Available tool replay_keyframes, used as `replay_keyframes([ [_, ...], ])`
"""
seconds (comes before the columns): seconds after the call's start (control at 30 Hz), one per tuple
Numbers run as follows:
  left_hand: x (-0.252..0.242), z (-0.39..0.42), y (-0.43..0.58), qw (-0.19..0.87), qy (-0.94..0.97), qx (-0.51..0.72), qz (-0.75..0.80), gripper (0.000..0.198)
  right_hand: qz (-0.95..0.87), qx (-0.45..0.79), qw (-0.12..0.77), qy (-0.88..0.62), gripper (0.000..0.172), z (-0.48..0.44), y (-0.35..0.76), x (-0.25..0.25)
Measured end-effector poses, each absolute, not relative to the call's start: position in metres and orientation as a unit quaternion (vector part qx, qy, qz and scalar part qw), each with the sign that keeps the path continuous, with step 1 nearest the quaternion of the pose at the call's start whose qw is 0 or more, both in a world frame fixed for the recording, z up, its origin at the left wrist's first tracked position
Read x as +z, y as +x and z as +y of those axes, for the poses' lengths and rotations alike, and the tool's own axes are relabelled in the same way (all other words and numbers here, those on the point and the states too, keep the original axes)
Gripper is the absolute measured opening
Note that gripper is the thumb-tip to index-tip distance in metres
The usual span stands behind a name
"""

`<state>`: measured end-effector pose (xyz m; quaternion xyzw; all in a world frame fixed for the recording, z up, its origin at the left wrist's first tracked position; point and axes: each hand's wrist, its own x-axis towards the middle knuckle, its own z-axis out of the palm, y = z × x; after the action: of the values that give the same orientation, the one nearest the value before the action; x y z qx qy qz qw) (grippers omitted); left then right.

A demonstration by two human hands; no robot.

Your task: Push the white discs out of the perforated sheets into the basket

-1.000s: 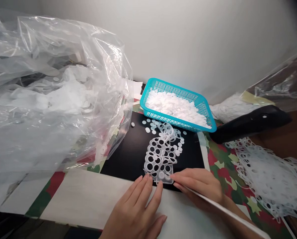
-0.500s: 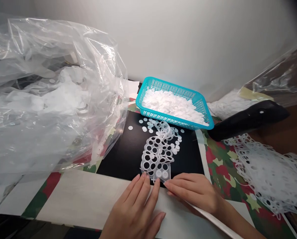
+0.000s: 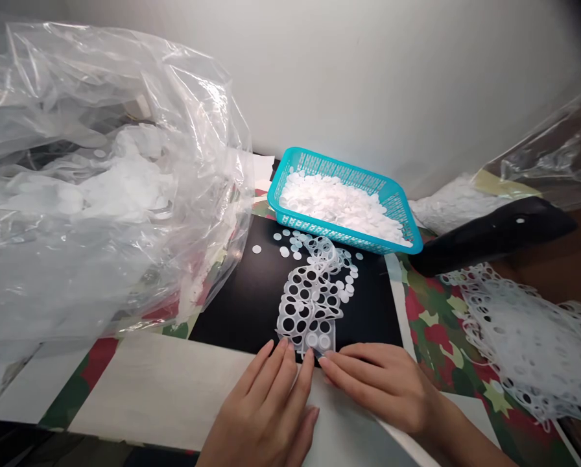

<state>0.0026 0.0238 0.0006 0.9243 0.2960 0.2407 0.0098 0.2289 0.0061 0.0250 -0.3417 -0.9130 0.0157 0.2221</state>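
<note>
A perforated white strip [image 3: 310, 301] lies folded in loose loops on a black board [image 3: 242, 311], with a few round white discs [image 3: 318, 340] still seated in its lower end. My left hand [image 3: 264, 408] and my right hand [image 3: 380, 383] meet at that end, their fingertips on its bottom edge. Whether either hand grips it, I cannot tell. Loose white discs [image 3: 290, 250] are scattered on the board around the strip's far end. Beyond them, a turquoise plastic basket [image 3: 353, 241] is heaped with similar discs.
A large clear plastic bag [image 3: 100, 214] bulges at the left. A pale board [image 3: 154, 389] lies under my hands, on camouflage-patterned cloth [image 3: 446, 324]. At the right are a heap of perforated white sheet [image 3: 528, 344] and a black object [image 3: 489, 237].
My right hand has slid back from on top of the strip's end to its bottom edge, leaving the seated discs in view. The whole view has shifted slightly.
</note>
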Motion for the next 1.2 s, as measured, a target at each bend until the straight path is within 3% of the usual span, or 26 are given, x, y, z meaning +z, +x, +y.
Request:
replay_keyframes([
  [0.3,0.001,0.022,0.004,0.017,0.917,0.254,0.306,0.038,-0.916,-0.107,0.194,-0.336,0.025,0.008,0.224,0.030],
  [0.43,-0.001,0.023,0.004,0.013,0.919,0.253,0.304,0.038,-0.905,-0.113,0.219,-0.347,0.029,0.006,0.227,0.033],
  [0.67,-0.001,0.020,0.006,0.044,0.906,0.271,0.323,0.037,-0.823,-0.150,0.317,-0.446,0.050,0.013,0.237,0.038],
  [0.9,-0.002,0.019,0.006,0.044,0.908,0.264,0.322,0.038,-0.884,0.023,0.295,-0.361,0.031,0.011,0.233,0.030],
  [1.2,0.000,0.022,0.006,0.039,0.914,0.262,0.307,0.037,-0.921,0.003,0.212,-0.326,0.026,0.007,0.234,0.023],
])
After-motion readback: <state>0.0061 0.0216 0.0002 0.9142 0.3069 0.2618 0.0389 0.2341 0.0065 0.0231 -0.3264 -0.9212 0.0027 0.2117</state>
